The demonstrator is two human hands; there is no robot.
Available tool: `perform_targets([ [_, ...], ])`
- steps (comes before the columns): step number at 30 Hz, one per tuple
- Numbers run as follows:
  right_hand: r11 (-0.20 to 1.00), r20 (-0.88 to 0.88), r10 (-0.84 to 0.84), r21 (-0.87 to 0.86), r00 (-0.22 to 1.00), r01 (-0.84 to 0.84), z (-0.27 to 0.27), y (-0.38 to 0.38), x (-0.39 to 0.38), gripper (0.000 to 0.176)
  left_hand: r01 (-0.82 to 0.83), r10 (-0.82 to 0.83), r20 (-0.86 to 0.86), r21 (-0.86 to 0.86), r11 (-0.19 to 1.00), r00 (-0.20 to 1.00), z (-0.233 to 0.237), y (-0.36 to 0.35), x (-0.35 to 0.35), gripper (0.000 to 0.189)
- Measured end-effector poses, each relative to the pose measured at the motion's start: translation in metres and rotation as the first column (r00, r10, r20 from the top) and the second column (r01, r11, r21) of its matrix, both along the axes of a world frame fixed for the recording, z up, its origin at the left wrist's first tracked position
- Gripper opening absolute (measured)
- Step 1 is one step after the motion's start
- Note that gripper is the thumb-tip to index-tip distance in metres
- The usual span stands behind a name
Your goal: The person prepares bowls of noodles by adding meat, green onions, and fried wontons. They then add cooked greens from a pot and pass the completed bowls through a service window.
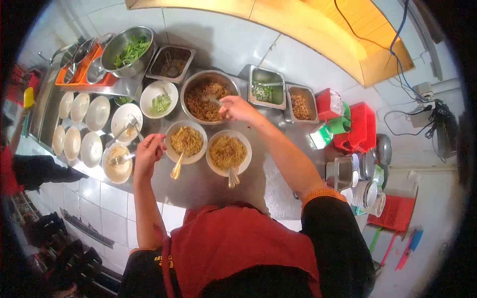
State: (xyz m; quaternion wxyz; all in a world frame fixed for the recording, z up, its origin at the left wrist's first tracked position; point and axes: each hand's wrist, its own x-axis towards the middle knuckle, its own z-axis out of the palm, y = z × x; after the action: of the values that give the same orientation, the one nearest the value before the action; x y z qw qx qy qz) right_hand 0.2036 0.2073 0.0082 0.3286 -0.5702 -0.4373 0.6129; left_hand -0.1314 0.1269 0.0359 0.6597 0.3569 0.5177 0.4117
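Note:
My right hand (234, 108) is closed on the handle of a spoon (214, 99), whose head rests in brown minced topping inside a large metal bowl (186, 109). Fingers loosely curled, my left hand (150, 152) hovers beside the left noodle bowl (202, 130), and nothing shows in its grasp. That bowl holds noodles (186, 141) with brown bits on top and a gold-coloured fork or spoon (177, 168) leaning out. To its right is a second noodle bowl (243, 166) with noodles (227, 153), some topping and silvery cutlery (232, 178).
Used bowls (118, 171) with cutlery and several pale bowls (98, 113) stand at left. Behind are greens in a metal bowl (112, 67), a bowl of cut greens (160, 102) and metal food pans (302, 104). Red baskets (361, 126) stand right. Another person's dark sleeve (47, 171) shows far left.

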Motion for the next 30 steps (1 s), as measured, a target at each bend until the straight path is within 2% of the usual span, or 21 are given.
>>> perform_targets([
  [2, 0.935, 0.477, 0.19, 0.177, 0.858, -0.306, -0.009, 0.015, 0.02, 0.028, 0.024, -0.024, -0.015, 0.022, 0.999, 1.0, -0.003, 0.01, 0.004, 0.02],
  [3, 0.859, 0.765, 0.12, 0.24, 0.633, -0.453, 0.002, 0.018, 0.035, 0.026, 0.03, -0.03, -0.088, 0.0, 1.0, 0.996, -0.001, 0.015, 0.006, 0.02],
  [5, 0.966, 0.758, -0.045, 0.199, 0.65, -0.164, 0.066, 0.016, 0.05, 0.025, 0.04, -0.04, -0.136, 0.002, 0.999, 0.99, -0.004, 0.023, 0.009, 0.02],
  [6, 0.93, 0.737, -0.205, 0.353, 0.644, -0.107, 0.045, 0.035, 0.084, 0.026, 0.051, -0.05, -0.18, 0.001, 0.999, 0.982, -0.006, 0.028, 0.012, 0.02],
  [7, 0.911, 0.787, -0.318, 0.409, 0.529, -0.061, 0.06, 0.038, 0.1, 0.025, 0.061, -0.06, -0.177, -0.003, 0.998, 0.982, -0.008, 0.033, 0.015, 0.02],
  [8, 0.912, 0.79, -0.321, 0.406, 0.523, -0.053, 0.06, 0.041, 0.116, 0.025, 0.095, -0.092, -0.207, 0.001, 0.996, 0.974, -0.01, 0.039, 0.02, 0.02],
  [10, 0.879, 0.954, -0.279, 0.3, 0.109, -0.37, 0.052, 0.047, 0.143, 0.023, 0.137, -0.134, -0.234, -0.004, 0.991, 0.963, -0.013, 0.048, 0.034, 0.02],
  [11, 0.906, 0.996, -0.081, 0.089, 0.037, -0.414, 0.034, 0.057, 0.155, 0.02, 0.193, -0.173, -0.272, 0.05, 0.98, 0.947, -0.013, 0.054, 0.045, 0.021],
  [12, 0.908, 0.996, -0.076, 0.084, 0.037, -0.41, 0.022, 0.061, 0.16, 0.02, 0.247, -0.205, -0.311, 0.101, 0.964, 0.928, -0.011, 0.058, 0.055, 0.022],
  [14, 0.826, 0.984, -0.005, -0.097, -0.179, -0.556, -0.004, 0.065, 0.162, 0.02, 0.298, -0.24, -0.368, 0.108, 0.949, 0.899, -0.004, 0.063, 0.073, 0.024],
  [15, 0.795, 0.97, -0.04, -0.116, -0.241, -0.596, -0.005, 0.066, 0.157, 0.022, 0.423, -0.353, -0.399, 0.101, 0.9, 0.846, -0.004, 0.062, 0.078, 0.024],
  [17, 0.813, 0.974, 0.038, -0.16, -0.224, -0.559, -0.002, 0.071, 0.15, 0.021, 0.67, -0.597, -0.452, 0.004, 0.742, 0.663, 0.015, 0.047, 0.089, 0.029],
  [18, 0.833, 0.972, 0.1, -0.198, -0.211, -0.516, -0.005, 0.073, 0.146, 0.02, 0.665, -0.605, -0.443, -0.025, 0.746, 0.662, 0.02, 0.034, 0.093, 0.029],
  [20, 0.821, 0.968, 0.162, -0.241, -0.194, -0.518, -0.012, 0.072, 0.147, 0.021, 0.852, -0.859, -0.351, -0.237, 0.466, 0.372, 0.024, 0.009, 0.095, 0.032],
  [22, 0.774, 0.937, 0.306, -0.347, -0.166, -0.529, -0.008, 0.067, 0.147, 0.022, 0.887, -0.889, -0.338, -0.234, 0.398, 0.31, 0.013, -0.015, 0.087, 0.033],
  [23, 0.822, 0.962, 0.222, -0.273, -0.16, -0.5, 0.001, 0.061, 0.145, 0.022, 0.92, -0.909, -0.336, -0.214, 0.328, 0.246, 0.01, -0.022, 0.086, 0.034],
  [24, 0.819, 0.96, 0.231, -0.279, -0.158, -0.501, 0.001, 0.062, 0.148, 0.022, 0.92, -0.912, -0.328, -0.219, 0.326, 0.245, 0.009, -0.026, 0.086, 0.034],
  [26, 0.823, 0.985, 0.085, -0.153, -0.149, -0.547, -0.001, 0.063, 0.15, 0.019, 0.804, -0.854, -0.301, -0.309, 0.508, 0.424, 0.014, -0.034, 0.085, 0.036],
  [27, 0.779, 0.981, 0.072, -0.167, -0.179, -0.605, -0.001, 0.059, 0.15, 0.016, 0.803, -0.856, -0.298, -0.315, 0.506, 0.422, 0.009, -0.038, 0.081, 0.036],
  [29, 0.778, 0.983, 0.097, -0.174, -0.158, -0.604, 0.008, 0.041, 0.147, 0.016, 0.7, -0.727, -0.238, -0.201, 0.685, 0.644, -0.002, -0.042, 0.067, 0.031],
  [30, 0.777, 0.983, 0.116, -0.178, -0.141, -0.604, 0.012, 0.037, 0.144, 0.017, 0.697, -0.724, -0.242, -0.2, 0.689, 0.646, -0.002, -0.042, 0.06, 0.031],
])
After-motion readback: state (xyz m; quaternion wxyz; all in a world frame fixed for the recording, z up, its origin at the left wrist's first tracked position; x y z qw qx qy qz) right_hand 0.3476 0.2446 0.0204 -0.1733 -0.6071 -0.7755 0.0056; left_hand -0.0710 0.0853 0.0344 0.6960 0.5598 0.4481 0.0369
